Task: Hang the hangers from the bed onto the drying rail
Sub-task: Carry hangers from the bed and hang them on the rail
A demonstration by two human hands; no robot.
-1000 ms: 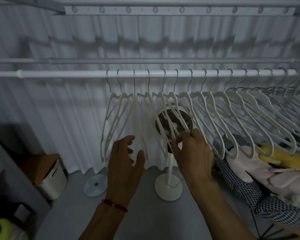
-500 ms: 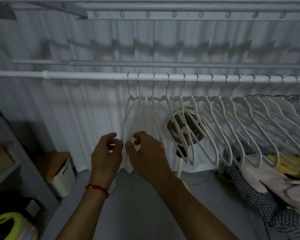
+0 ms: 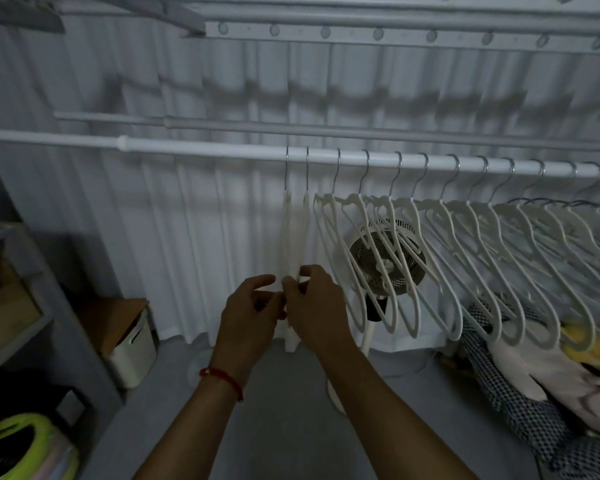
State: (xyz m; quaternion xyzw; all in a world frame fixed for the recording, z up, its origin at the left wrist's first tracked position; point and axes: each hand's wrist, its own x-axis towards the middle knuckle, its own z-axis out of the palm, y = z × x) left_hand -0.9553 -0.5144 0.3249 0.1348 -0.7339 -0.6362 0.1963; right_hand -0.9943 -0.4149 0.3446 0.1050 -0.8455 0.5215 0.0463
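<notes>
Pinching two leftmost hangers [image 3: 296, 237] low down: left hand [image 3: 248, 315] and right hand [image 3: 314, 308], fingers curled, touching together. Hooked on white rail [image 3: 205, 148], edge-on, beside long hanger row [image 3: 465, 244] spreading rightward. Fan [image 3: 387, 265] behind row.

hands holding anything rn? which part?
Both hands, left hand and right hand, pinch the lower ends of the two leftmost hangers on the drying rail. Exact finger grip is blurred.
</notes>
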